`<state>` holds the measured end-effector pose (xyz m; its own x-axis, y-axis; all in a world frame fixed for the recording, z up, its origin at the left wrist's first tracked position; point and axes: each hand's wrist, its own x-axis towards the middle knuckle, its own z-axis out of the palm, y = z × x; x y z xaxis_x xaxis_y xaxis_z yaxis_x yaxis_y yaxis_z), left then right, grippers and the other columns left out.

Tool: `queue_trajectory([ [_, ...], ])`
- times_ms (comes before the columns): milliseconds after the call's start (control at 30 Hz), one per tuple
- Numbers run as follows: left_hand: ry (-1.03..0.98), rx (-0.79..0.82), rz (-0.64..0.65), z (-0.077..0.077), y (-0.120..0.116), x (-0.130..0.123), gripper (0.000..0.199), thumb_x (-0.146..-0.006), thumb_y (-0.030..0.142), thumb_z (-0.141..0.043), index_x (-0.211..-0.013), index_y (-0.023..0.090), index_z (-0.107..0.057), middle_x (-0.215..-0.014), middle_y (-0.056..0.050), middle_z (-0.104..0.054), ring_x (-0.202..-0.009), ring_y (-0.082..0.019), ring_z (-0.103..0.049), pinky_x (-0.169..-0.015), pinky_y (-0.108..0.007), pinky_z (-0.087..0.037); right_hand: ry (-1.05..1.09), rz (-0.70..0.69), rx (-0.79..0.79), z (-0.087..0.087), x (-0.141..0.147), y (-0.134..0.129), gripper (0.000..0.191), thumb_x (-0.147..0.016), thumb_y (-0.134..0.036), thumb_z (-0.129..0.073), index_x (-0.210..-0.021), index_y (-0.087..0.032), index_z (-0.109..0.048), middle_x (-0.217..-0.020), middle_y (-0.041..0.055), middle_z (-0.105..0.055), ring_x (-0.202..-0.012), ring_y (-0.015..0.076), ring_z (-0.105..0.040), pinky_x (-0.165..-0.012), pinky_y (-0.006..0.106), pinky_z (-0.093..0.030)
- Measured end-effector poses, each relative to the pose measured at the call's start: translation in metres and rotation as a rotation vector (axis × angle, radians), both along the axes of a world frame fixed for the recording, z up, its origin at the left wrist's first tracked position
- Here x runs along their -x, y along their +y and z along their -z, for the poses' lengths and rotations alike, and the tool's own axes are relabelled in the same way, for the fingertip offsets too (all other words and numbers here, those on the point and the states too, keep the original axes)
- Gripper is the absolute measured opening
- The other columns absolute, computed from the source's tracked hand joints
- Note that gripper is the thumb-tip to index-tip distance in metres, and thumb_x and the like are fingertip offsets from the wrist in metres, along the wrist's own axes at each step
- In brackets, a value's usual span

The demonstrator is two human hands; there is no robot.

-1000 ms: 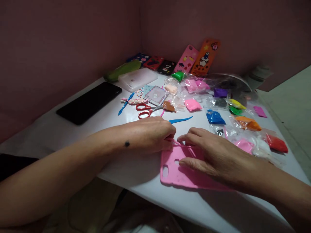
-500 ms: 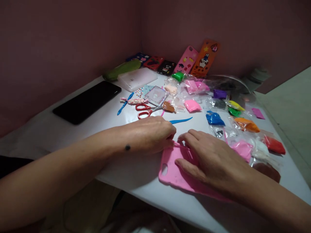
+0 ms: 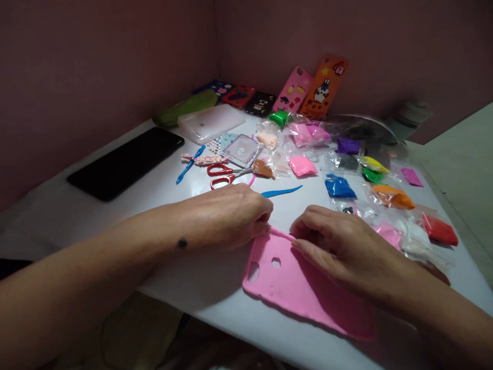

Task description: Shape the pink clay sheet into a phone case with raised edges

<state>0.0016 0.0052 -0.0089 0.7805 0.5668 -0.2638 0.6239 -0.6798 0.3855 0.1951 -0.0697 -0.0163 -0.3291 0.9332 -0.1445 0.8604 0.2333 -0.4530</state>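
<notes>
Head view: pinkish walls (image 3: 331, 31) flank a white table (image 3: 208, 280), both hands' fingers (image 3: 265, 208) (image 3: 310, 220) pinching a pink case (image 3: 287, 285).

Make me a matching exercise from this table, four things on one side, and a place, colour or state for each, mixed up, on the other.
1. scissors
2. phone
3. plain pink case
4. orange case

A. leaning by the wall
B. touching left hand and right hand
C. red-handled
D. black

Pairs: 1-C, 2-D, 3-B, 4-A
</notes>
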Motion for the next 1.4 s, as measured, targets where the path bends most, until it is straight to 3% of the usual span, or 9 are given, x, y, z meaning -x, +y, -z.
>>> queue_trajectory([
  [300, -0.012, -0.032, 0.011, 0.0004, -0.0007, 0.0003, 0.019, -0.083, 0.019, -0.046, -0.068, 0.018, -0.058, -0.062, 0.0, -0.059, -0.054, -0.011, -0.05, -0.05, -0.023, -0.029, 0.024, -0.03, -0.092, 0.0089, 0.0023, 0.0006, 0.014, -0.088, -0.014, -0.048, -0.08, -0.017, -0.06, -0.077, 0.0019, -0.053, -0.066, 0.0141, -0.048, -0.06, 0.028, -0.036],
  [767, -0.006, -0.036, 0.015, 0.0012, -0.0017, 0.0003, 0.018, -0.083, 0.02, -0.047, -0.067, 0.018, -0.057, -0.061, 0.001, -0.057, -0.052, -0.011, -0.048, -0.048, -0.023, -0.026, 0.043, -0.047, -0.085, 0.0063, -0.0008, 0.0022, 0.018, -0.086, -0.011, -0.048, -0.071, -0.016, -0.059, -0.074, 0.002, -0.053, -0.064, 0.012, -0.049, -0.058, 0.026, -0.037],
  [1033, 0.018, -0.063, -0.04, 0.0013, -0.0015, 0.0056, 0.022, -0.083, 0.023, -0.042, -0.063, 0.02, -0.051, -0.055, 0.002, -0.047, -0.045, -0.01, -0.037, -0.043, -0.023, -0.023, 0.064, -0.043, -0.059, 0.003, -0.0006, 0.0014, 0.018, -0.086, -0.014, -0.048, -0.078, -0.016, -0.065, -0.077, 0.0033, -0.055, -0.066, 0.0139, -0.051, -0.06, 0.029, -0.04],
  [1400, 0.174, -0.03, -0.052, -0.0023, 0.0005, 0.0047, 0.03, -0.082, 0.025, -0.038, -0.062, 0.02, -0.059, -0.06, -0.002, -0.057, -0.051, -0.013, -0.046, -0.049, -0.026, -0.026, 0.067, -0.067, -0.077, 0.0065, -0.001, -0.0011, 0.019, -0.089, -0.012, -0.048, -0.083, -0.017, -0.066, -0.08, 0.0029, -0.055, -0.067, 0.0128, -0.053, -0.061, 0.027, -0.041],
])
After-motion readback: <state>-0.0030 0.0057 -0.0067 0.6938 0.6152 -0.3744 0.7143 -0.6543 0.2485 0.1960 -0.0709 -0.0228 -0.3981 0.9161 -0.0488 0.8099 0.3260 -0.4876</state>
